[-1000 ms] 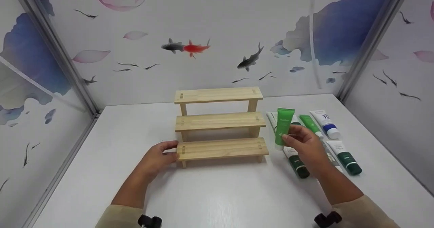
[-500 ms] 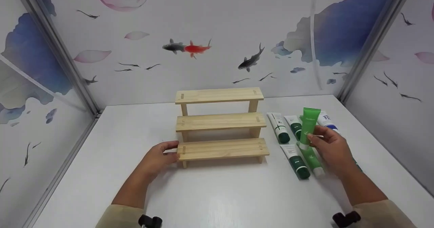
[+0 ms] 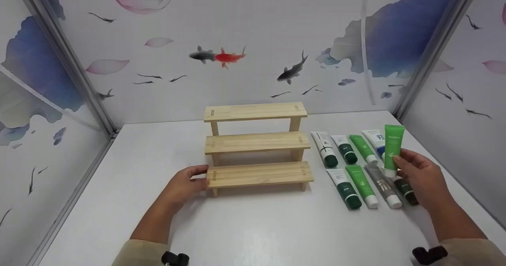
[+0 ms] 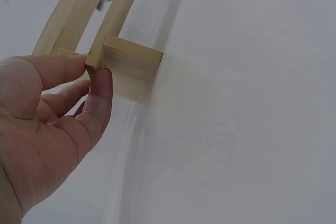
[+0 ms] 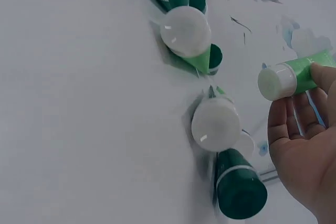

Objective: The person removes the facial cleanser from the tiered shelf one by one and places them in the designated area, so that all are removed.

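My left hand [image 3: 185, 189] pinches the left end of the lowest step of a three-step wooden display stand [image 3: 259, 175]. In the left wrist view its thumb and fingers close on the edge of the board [image 4: 107, 30]. A green squeeze tube [image 3: 394, 145] with a white cap is held upright, cap down, in my right hand [image 3: 427, 181], above the right end of two rows of lying tubes. The right wrist view has the white cap [image 5: 278, 81] clear of the fingers. Behind the hand and tube, a white and blue tube [image 3: 373, 139] and a dark green one [image 3: 406, 191] are partly hidden.
Several tubes lie right of the stand, among them a green tube [image 3: 361, 185], a grey tube [image 3: 383, 185] and a white and dark green tube [image 3: 344, 189]. Printed panels [image 3: 253, 29] enclose the white table [image 3: 253, 230] at back and sides.
My right hand has carried the green tube rightward across the lying tubes, from the left columns to the right end. My left hand stays on the stand.
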`<state>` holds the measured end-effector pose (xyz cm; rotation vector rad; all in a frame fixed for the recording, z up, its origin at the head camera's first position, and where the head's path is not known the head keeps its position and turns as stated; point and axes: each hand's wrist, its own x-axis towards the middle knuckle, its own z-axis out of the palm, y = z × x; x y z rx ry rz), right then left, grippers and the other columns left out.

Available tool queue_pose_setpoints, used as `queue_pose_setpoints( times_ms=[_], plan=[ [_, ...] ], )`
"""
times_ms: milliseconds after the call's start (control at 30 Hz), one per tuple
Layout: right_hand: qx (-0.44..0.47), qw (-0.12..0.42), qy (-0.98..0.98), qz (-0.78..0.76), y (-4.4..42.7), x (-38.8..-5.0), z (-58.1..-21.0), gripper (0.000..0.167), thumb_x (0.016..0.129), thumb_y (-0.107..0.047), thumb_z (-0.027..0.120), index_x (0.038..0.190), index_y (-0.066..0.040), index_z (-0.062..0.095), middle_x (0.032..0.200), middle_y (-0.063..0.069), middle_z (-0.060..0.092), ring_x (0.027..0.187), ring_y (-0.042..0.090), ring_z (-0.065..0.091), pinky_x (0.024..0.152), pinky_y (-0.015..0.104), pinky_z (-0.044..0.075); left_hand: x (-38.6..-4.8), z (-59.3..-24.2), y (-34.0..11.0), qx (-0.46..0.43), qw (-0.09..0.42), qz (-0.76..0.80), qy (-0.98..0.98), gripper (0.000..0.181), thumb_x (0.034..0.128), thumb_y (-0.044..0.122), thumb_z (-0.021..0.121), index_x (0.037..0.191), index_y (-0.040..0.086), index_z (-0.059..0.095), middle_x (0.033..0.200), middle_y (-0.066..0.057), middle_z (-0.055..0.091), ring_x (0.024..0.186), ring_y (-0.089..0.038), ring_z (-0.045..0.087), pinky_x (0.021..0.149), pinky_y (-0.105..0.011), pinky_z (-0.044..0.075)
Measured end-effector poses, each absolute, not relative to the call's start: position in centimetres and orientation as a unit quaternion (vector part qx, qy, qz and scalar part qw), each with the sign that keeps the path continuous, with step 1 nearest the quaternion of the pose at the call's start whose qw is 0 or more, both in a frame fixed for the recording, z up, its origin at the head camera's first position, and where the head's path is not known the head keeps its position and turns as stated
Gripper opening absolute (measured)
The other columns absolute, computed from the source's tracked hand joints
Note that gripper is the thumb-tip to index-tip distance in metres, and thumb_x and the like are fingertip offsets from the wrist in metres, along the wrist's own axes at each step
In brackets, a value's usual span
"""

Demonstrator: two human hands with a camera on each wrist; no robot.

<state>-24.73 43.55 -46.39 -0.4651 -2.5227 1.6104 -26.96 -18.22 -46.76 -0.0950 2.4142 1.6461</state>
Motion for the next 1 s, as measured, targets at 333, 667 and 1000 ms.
queue_pose_setpoints(
  times_ms=[333, 667, 1000],
  plan=[
    [-0.197, 0.038, -0.813, 0.547, 47.9, -24.2, -47.3, 0.082, 0.105, -0.059, 0.057, 0.168, -0.013, 0.033, 0.17, 0.014, 0.039, 0.106, -0.007, 0.055, 0.083, 0.009, 0.056, -27.0, -46.6, -18.3, -0.028, 0.11, 0.56, 0.821, 0.054, 0.1008, 0.01, 0.068, 0.153, 0.012, 0.058, 0.163, -0.011, 0.052, 0.139, -0.031, 0.061, 0.107, -0.04, 0.057],
    [-0.243, 0.002, -0.812, 0.531, 50.5, -24.1, -48.1, 0.085, 0.105, -0.064, 0.053, 0.169, -0.016, 0.026, 0.179, 0.02, 0.017, 0.128, 0.015, 0.052, 0.083, 0.012, 0.056, -26.8, -46.8, -18.3, -0.022, 0.109, 0.566, 0.817, 0.054, 0.1001, 0.01, 0.07, 0.153, 0.009, 0.058, 0.163, -0.013, 0.053, 0.139, -0.032, 0.061, 0.106, -0.039, 0.057],
    [-0.286, -0.031, -0.821, 0.494, 51.6, -23.6, -48.7, 0.087, 0.103, -0.066, 0.057, 0.168, -0.015, 0.028, 0.178, 0.024, 0.015, 0.147, 0.039, 0.041, 0.078, 0.018, 0.056, -26.8, -46.7, -18.3, -0.028, 0.111, 0.559, 0.821, 0.054, 0.1005, 0.011, 0.07, 0.154, 0.011, 0.058, 0.164, -0.012, 0.052, 0.141, -0.031, 0.06, 0.108, -0.04, 0.056]
  ],
)
